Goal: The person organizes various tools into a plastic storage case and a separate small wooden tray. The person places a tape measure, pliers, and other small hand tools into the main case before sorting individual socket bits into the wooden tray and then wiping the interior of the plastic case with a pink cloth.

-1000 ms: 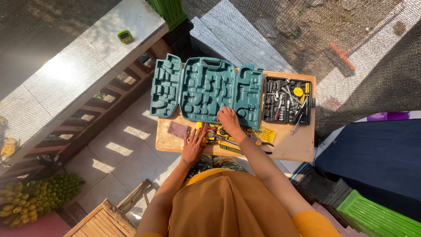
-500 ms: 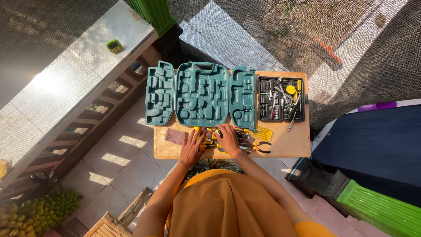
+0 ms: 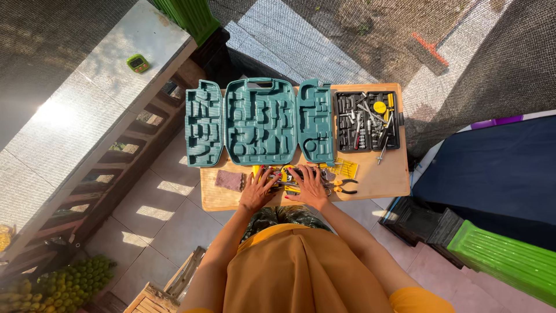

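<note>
I rest both hands, my left hand (image 3: 258, 190) and right hand (image 3: 308, 186), fingers spread flat, on the small tools (image 3: 285, 175) at the worktop's (image 3: 376, 184) near edge below the teal case (image 3: 260, 122); these look rigid, light, best pinched mid-shaft.

Floor: pale square tiles (image 3: 174, 203), crossed by bars of sunlight.
Ledge: long grey stone ledge (image 3: 87, 110) at the left, glaring in the sun, above dark wooden balusters (image 3: 116, 174).
Netting: dark mesh (image 3: 475, 52) across the top.
Furniture: small wooden table (image 3: 382, 179); green ribbed chair (image 3: 504, 261) at lower right.
</note>
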